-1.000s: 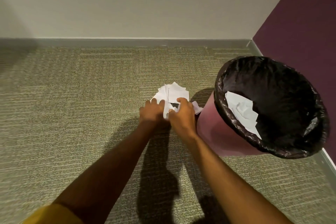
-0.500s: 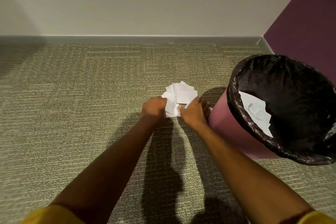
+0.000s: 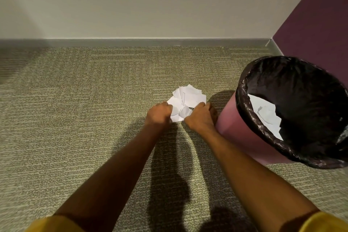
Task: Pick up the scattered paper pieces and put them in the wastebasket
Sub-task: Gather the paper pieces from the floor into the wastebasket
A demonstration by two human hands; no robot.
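Note:
A small heap of white paper pieces lies on the carpet just left of the wastebasket. My left hand is curled against the heap's left edge and my right hand presses in on its right edge, so the pieces are bunched between them. Fingertips are hidden under the paper. The pink wastebasket has a black bag liner and holds several white paper pieces inside.
Olive-grey carpet covers the floor. A beige wall with a grey baseboard runs along the back. A purple wall stands behind the wastebasket on the right.
Both hands have moved slightly apart and now flank the heap from either side. The view has shifted, so the wastebasket sits farther right in the frame.

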